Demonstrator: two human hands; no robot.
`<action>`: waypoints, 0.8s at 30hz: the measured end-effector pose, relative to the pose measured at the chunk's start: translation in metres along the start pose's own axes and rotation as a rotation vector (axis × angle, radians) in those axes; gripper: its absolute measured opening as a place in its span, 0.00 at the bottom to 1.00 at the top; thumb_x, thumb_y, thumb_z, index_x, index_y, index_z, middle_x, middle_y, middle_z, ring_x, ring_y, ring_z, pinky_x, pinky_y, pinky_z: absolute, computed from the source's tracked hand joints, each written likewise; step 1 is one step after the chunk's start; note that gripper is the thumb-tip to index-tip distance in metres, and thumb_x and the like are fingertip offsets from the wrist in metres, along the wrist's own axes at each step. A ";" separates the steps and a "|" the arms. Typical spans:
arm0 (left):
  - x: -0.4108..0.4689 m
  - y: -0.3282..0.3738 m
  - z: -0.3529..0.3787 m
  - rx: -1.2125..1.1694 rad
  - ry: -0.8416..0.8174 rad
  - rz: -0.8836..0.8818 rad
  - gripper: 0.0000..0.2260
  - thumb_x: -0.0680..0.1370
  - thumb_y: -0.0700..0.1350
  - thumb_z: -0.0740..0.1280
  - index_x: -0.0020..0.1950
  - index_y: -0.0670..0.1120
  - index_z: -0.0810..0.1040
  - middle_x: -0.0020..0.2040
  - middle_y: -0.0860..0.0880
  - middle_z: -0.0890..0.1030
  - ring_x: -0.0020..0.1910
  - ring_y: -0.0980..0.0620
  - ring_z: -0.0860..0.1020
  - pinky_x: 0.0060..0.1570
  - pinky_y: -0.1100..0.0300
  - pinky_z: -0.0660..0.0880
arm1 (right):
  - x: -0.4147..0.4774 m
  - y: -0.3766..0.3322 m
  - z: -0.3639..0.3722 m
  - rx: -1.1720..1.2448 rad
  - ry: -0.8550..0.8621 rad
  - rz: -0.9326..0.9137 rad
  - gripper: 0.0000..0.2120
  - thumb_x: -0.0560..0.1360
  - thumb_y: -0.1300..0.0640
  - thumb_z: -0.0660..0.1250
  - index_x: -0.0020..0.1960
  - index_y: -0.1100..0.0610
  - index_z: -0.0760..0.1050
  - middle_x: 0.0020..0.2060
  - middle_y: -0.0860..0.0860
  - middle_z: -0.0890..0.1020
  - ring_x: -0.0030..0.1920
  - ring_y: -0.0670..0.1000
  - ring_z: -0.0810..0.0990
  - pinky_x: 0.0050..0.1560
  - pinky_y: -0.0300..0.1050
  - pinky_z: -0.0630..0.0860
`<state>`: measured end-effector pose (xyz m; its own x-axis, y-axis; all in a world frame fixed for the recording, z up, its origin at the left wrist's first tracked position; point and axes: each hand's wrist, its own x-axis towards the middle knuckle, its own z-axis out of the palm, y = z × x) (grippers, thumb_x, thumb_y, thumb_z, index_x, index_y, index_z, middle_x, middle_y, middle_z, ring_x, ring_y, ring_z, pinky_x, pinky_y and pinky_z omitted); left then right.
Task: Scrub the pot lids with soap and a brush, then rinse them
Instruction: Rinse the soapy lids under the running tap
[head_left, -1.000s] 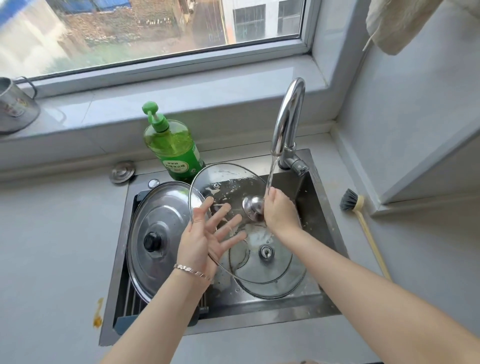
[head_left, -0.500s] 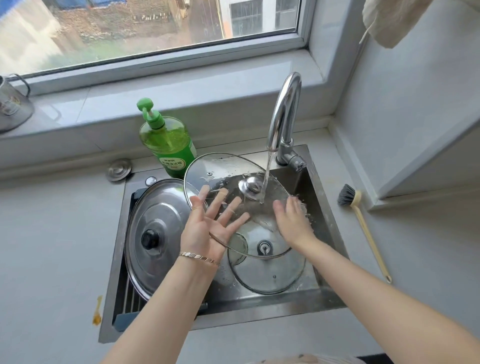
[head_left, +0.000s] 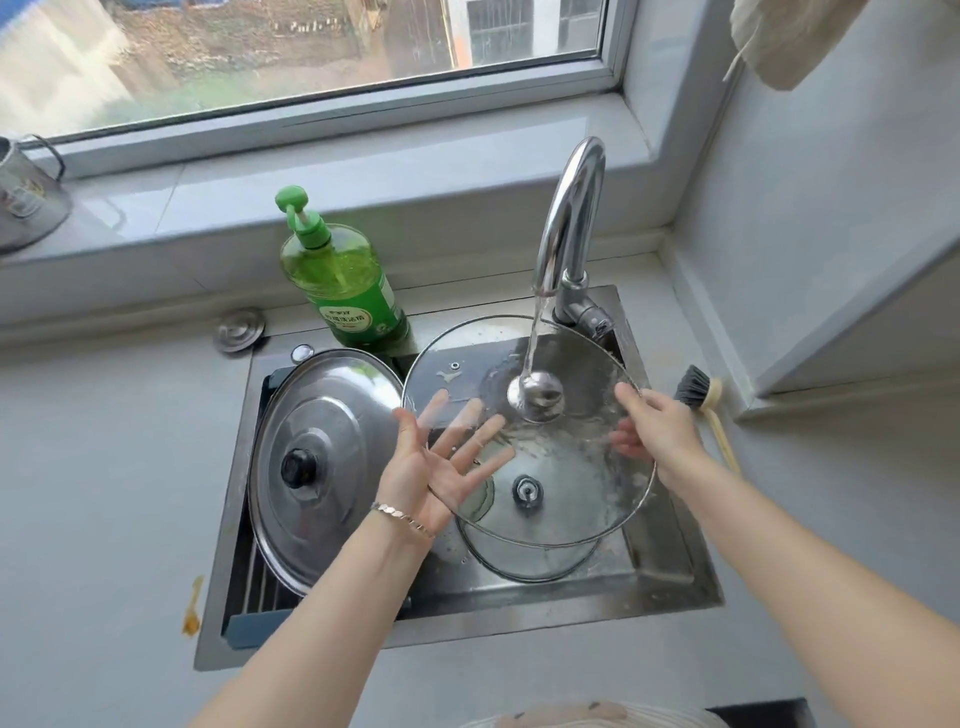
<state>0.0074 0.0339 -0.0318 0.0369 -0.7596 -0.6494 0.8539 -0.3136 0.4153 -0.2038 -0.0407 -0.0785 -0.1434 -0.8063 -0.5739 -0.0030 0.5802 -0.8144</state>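
I hold a large glass lid (head_left: 566, 457) with a steel knob over the sink (head_left: 467, 626), tilted under the running faucet (head_left: 569, 223). Water lands on the knob. My left hand (head_left: 431, 467) lies flat with spread fingers under the lid's left edge. My right hand (head_left: 660, 431) grips the right rim, thumb on top and fingers underneath. A smaller glass lid (head_left: 524, 564) lies in the sink bottom. A steel lid (head_left: 322, 467) with a black knob leans in the sink's left part. The brush (head_left: 704, 410) lies on the counter at the right. The green soap bottle (head_left: 345, 291) stands behind the sink.
A metal drain plug (head_left: 240, 330) sits on the counter left of the soap bottle. A metal mug (head_left: 26, 208) stands on the window sill at far left. A cloth (head_left: 779, 36) hangs at top right. A wall corner juts out right of the brush.
My right hand left the knob and moved to the lid's right rim. The lid swung flatter and to the right, so water now hits its knob. My left hand stayed spread underneath.
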 end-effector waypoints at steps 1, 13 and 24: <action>0.005 -0.003 -0.001 0.012 0.032 -0.019 0.24 0.79 0.61 0.49 0.59 0.46 0.73 0.47 0.41 0.84 0.43 0.40 0.83 0.35 0.43 0.80 | -0.001 -0.002 -0.007 0.000 0.039 -0.019 0.09 0.77 0.54 0.66 0.49 0.60 0.73 0.29 0.53 0.72 0.19 0.44 0.73 0.19 0.33 0.68; 0.030 -0.059 -0.009 0.131 0.341 -0.317 0.23 0.81 0.59 0.49 0.45 0.44 0.74 0.33 0.45 0.81 0.21 0.51 0.79 0.20 0.65 0.74 | -0.018 -0.035 -0.048 -0.215 0.156 -0.375 0.07 0.74 0.57 0.69 0.49 0.54 0.73 0.25 0.57 0.71 0.14 0.45 0.70 0.16 0.32 0.62; 0.008 0.001 -0.004 0.420 0.304 0.000 0.18 0.82 0.52 0.55 0.40 0.41 0.72 0.31 0.45 0.81 0.23 0.55 0.79 0.22 0.66 0.75 | -0.018 0.010 -0.022 -0.051 0.140 -0.242 0.06 0.77 0.54 0.64 0.47 0.56 0.74 0.28 0.52 0.69 0.16 0.41 0.66 0.16 0.31 0.62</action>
<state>0.0107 0.0301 -0.0394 0.2396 -0.5790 -0.7793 0.5745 -0.5626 0.5946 -0.2233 -0.0181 -0.0748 -0.2673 -0.9007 -0.3426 -0.1035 0.3803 -0.9191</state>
